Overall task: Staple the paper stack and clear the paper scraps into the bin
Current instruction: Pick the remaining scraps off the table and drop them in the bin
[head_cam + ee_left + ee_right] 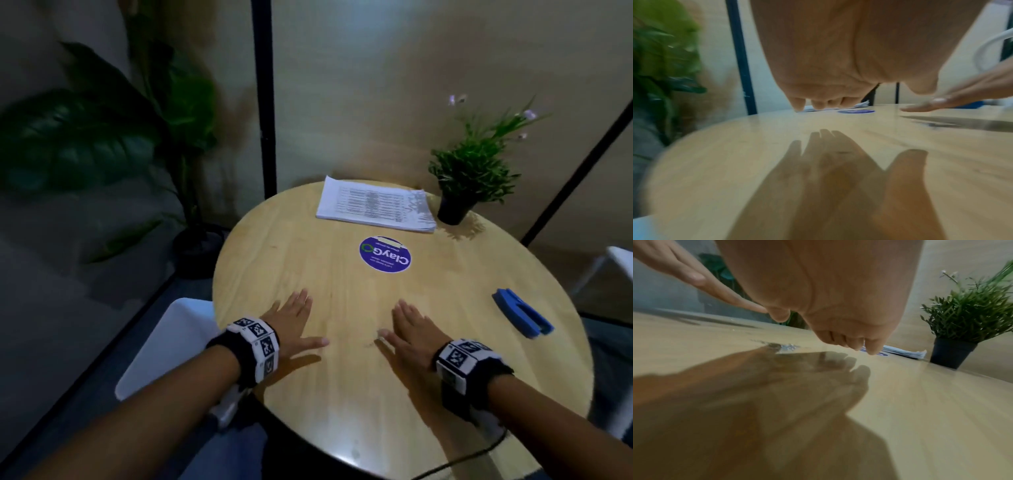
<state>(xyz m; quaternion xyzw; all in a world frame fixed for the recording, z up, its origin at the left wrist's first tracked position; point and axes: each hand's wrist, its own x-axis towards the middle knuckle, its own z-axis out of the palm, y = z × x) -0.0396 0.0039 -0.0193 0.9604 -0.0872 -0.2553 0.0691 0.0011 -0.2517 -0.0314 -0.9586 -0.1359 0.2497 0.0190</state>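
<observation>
So far, nothing on the task looks done. A person stands at a round wooden table (308,394), seen from a head camera looking down. Both hands are stretched out flat, palms down, just above the near part of the tabletop, and hold nothing: the left hand (291,322) has straight fingers and the thumb spread to the side, and the right hand (409,332) is the same. The wrist views show their shadows on the wood beneath them.

The paper stack (375,204) lies at the far side of the table, well apart from both hands, its edges squared; whether a staple is in it is too small to tell. A blue stapler (522,313) lies alone near the right edge, to the right of the right hand. A small potted plant (474,171) stands just beside the stack, and a round purple sticker (385,254) marks the table's middle.

No paper scraps and no bin can be seen. By this view, stapling and clearing both remain.
</observation>
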